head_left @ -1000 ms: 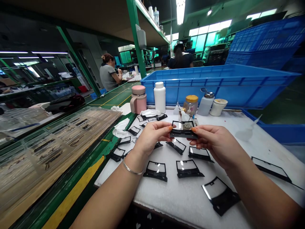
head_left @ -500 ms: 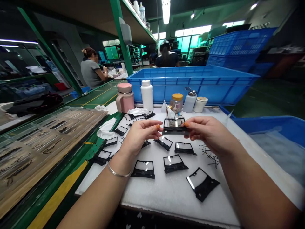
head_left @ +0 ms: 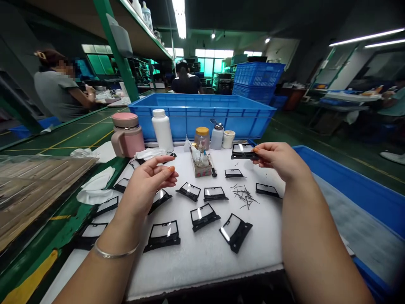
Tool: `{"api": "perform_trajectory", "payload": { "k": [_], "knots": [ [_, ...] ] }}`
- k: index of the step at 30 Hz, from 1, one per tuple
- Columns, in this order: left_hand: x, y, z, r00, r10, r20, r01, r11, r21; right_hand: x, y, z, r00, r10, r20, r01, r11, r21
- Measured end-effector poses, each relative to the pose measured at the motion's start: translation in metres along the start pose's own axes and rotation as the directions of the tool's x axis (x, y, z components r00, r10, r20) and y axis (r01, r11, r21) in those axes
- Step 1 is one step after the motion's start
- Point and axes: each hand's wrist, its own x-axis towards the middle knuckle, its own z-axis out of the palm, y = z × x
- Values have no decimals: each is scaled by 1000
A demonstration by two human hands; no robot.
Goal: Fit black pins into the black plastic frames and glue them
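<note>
My right hand (head_left: 280, 159) pinches the right end of a black plastic frame with a clear window (head_left: 238, 154), held above the far right of the white work surface (head_left: 202, 270). My left hand (head_left: 147, 181) hovers apart from it on the left, thumb and fingers parted, with nothing in them. Below lie several similar frames, among them one tilted near the front (head_left: 236, 241) and one flat behind it (head_left: 215, 196). Thin black strips (head_left: 244, 196) lie in a loose heap under my right hand. Part of the left-hand frames is hidden by my left arm.
At the back stand a pink mug (head_left: 130, 141), a white bottle (head_left: 162, 133), a small box of tools (head_left: 202, 170) and several jars before a blue crate (head_left: 196, 122). Another blue bin (head_left: 335, 179) sits right. White cloths (head_left: 95, 185) lie left. Two people sit beyond.
My view has turned right. My left hand has let go of the black frame and moved away from it; my right hand carries the frame to the right.
</note>
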Motion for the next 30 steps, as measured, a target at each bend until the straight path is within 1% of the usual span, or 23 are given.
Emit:
{"api": "perform_trajectory", "payload": {
  "k": [2,5,8,10,12,14,17,19,21,23,25,28,30],
  "knots": [
    [0,-1,1,1000,-2,19,2,1000,10,-6,2,-7,1000,18,25,-17,999,-43],
    [-2,-1,3,999,4,45,-5,1000,24,-22,8,-23,989,65,132,-46,988,-144],
    [-5,0,3,998,25,51,-27,999,35,-46,22,-44,959,118,256,-46,962,-268],
    [-6,0,3,997,37,64,-40,999,36,-62,35,-61,934,171,314,-77,954,-289],
    [-6,0,3,995,39,91,-42,998,38,-74,49,-76,917,237,320,-157,954,-256],
    [-5,-2,3,993,39,111,-43,998,39,-77,61,-87,935,266,233,-232,959,-166],
    [-4,-5,4,992,40,122,-46,998,52,-62,72,-92,965,260,46,-259,966,-19],
    [-2,-7,4,992,34,124,-42,997,64,-42,75,-88,964,264,-32,-264,964,-1],
    [0,-8,4,993,24,119,-34,997,76,-19,74,-81,953,290,-91,-293,956,-23],
    [1,-8,4,993,10,115,-20,996,88,1,73,-74,939,326,-110,-333,941,-57],
    [1,-8,3,994,1,105,-12,995,98,14,73,-67,925,366,-102,-376,920,-107],
    [0,-6,4,996,10,85,-18,995,96,21,75,-61,906,414,-88,-423,883,-205],
    [-1,-6,5,996,12,90,-20,996,91,20,78,-60,904,420,-86,-427,863,-270]
  ]
}}
